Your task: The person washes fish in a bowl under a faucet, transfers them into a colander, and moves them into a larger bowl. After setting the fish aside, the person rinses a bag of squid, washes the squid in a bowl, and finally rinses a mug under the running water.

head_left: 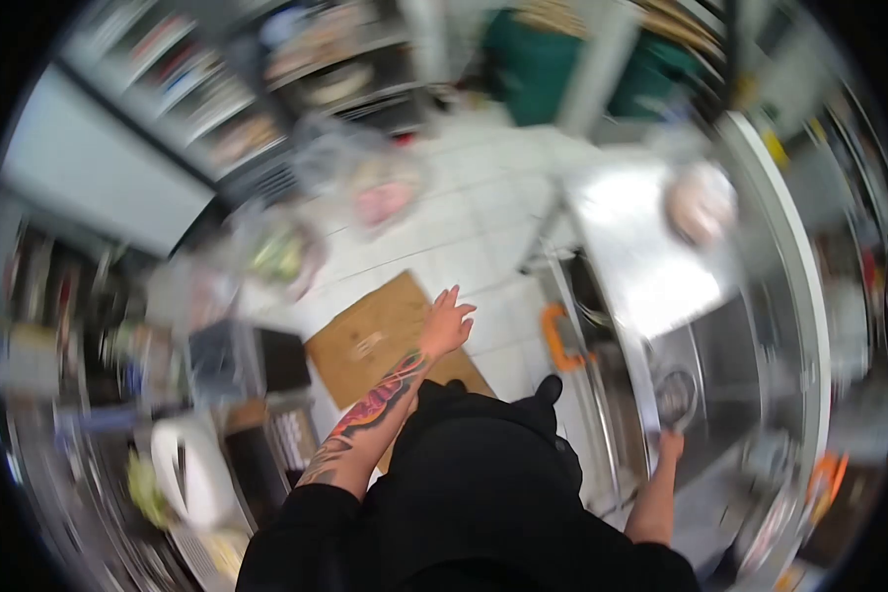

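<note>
My left hand hangs in the air above a brown cardboard sheet on the floor. Its fingers are spread and nothing is in them. On the right, my right hand is closed at the near end of a round strainer, over the metal sink. Blur hides the strainer's mesh and most of its handle. Beyond the sink, a plastic-wrapped bundle rests on the steel counter.
Plastic bags, one with something pink and one with green produce, lie on the white tiled floor. An orange C-shaped object hangs beside the counter. Shelves line the back left, and green bins stand at the back.
</note>
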